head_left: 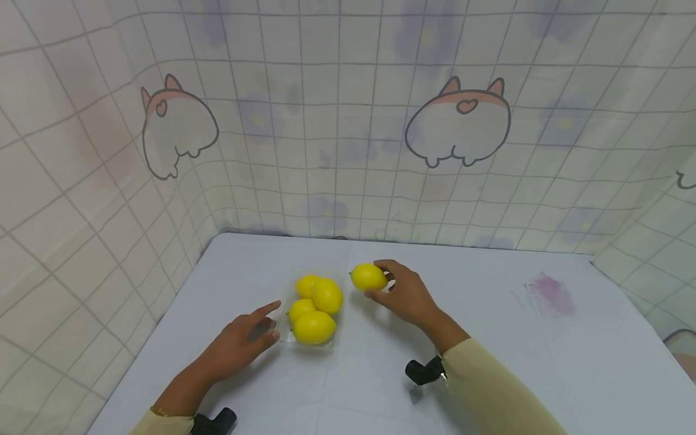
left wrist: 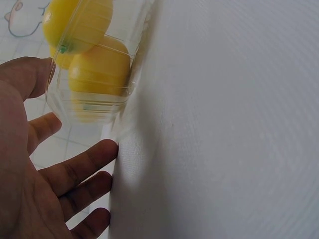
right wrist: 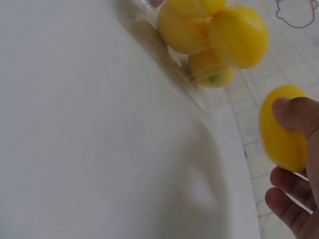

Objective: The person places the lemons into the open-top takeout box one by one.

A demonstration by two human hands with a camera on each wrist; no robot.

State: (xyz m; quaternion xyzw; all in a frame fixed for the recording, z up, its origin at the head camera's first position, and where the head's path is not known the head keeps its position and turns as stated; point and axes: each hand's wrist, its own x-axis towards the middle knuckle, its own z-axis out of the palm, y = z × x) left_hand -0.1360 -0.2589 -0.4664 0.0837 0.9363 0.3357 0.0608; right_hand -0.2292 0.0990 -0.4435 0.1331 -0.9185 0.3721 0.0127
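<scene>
My right hand (head_left: 405,296) holds a yellow lemon (head_left: 367,277) between thumb and fingers, above the table to the right of a clear plastic container (head_left: 288,345). In the right wrist view the thumb lies across this lemon (right wrist: 281,129), and its shadow falls on the table. Several more lemons (head_left: 313,328) sit heaped inside the container, some rising above its rim. My left hand (head_left: 236,344) is at the container's left side with fingers spread. The left wrist view shows the thumb (left wrist: 37,74) right at the container wall (left wrist: 99,102), the other fingers extended below it.
A white-covered table (head_left: 380,386) carries everything. On its right side lies a pinkish-purple patch (head_left: 551,296). Grid-patterned curtains (head_left: 337,121) with cartoon animal drawings hang behind and at the sides. Dark devices (head_left: 424,370) are strapped to both wrists. Part of something skin-toned shows at the far right edge.
</scene>
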